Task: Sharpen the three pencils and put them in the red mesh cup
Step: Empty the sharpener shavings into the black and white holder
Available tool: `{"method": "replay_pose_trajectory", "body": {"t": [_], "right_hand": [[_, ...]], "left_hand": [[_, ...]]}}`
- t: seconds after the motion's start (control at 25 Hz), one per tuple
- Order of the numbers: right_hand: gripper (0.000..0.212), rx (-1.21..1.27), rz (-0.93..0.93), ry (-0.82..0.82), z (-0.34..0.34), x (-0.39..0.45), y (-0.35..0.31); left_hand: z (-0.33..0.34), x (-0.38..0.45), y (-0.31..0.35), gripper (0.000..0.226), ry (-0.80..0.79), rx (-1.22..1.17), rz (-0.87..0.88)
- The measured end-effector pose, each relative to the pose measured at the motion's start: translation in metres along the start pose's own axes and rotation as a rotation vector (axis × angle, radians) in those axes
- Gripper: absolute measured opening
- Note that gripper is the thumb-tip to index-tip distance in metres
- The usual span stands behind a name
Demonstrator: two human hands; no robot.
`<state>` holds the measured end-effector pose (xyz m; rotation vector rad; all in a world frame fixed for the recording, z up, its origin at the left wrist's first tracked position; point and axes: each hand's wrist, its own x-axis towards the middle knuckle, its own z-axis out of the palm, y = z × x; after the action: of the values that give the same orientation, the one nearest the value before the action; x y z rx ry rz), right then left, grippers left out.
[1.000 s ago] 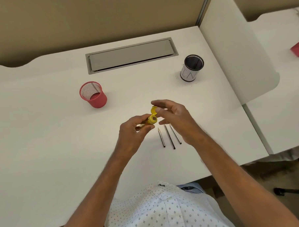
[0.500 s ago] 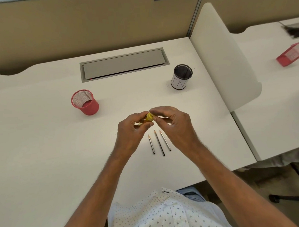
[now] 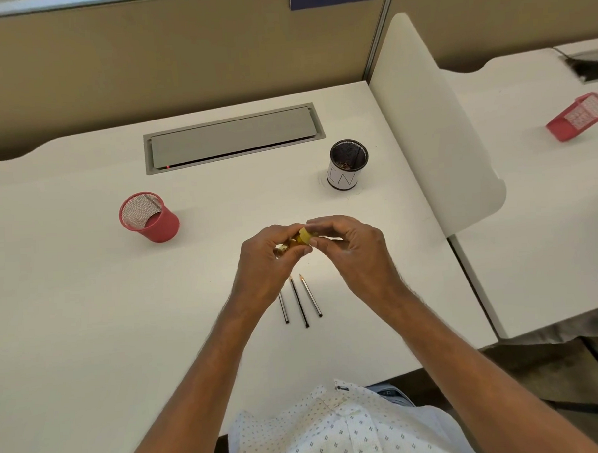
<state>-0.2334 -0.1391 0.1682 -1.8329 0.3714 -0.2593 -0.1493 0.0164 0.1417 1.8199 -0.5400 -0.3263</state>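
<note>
A small yellow sharpener (image 3: 302, 239) is held above the desk between both hands. My left hand (image 3: 268, 262) grips its body from the left, and my right hand (image 3: 353, 251) pinches its yellow lid end from the right. Three dark pencils (image 3: 299, 301) lie side by side on the white desk just below the hands, points facing away from me; the left one is partly hidden by my left wrist. The red mesh cup (image 3: 150, 216) stands to the far left of the hands, with nothing visible inside it.
A black mesh cup (image 3: 347, 165) with a white label holds shavings at the back right. A grey cable hatch (image 3: 233, 137) is set into the desk (image 3: 71, 304). A white divider panel (image 3: 433, 124) borders the right edge; a red mesh tray (image 3: 579, 116) lies on the neighbouring desk.
The sharpener's lid stood open a second ago; my right hand has pressed it down onto the body. The camera view has tilted upward, and the hands stay over the pencils.
</note>
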Motion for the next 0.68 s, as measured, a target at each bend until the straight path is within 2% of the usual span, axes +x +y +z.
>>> {"method": "replay_pose_trajectory", "body": {"t": [0.32,0.52,0.68], "right_hand": [[0.023,0.01,0.032,-0.079,-0.019,0.027,0.015],[0.034,-0.031,0.034,-0.123,-0.033,0.051,0.023],[0.032,-0.068,0.092,-0.115,-0.049,0.081,0.03]], "left_hand": [[0.019,0.023,-0.005,0.03,0.003,0.034,-0.053],[0.027,0.048,-0.002,0.035,-0.048,0.22,0.008],[0.036,0.08,0.0,0.037,-0.082,0.3,0.0]]}}
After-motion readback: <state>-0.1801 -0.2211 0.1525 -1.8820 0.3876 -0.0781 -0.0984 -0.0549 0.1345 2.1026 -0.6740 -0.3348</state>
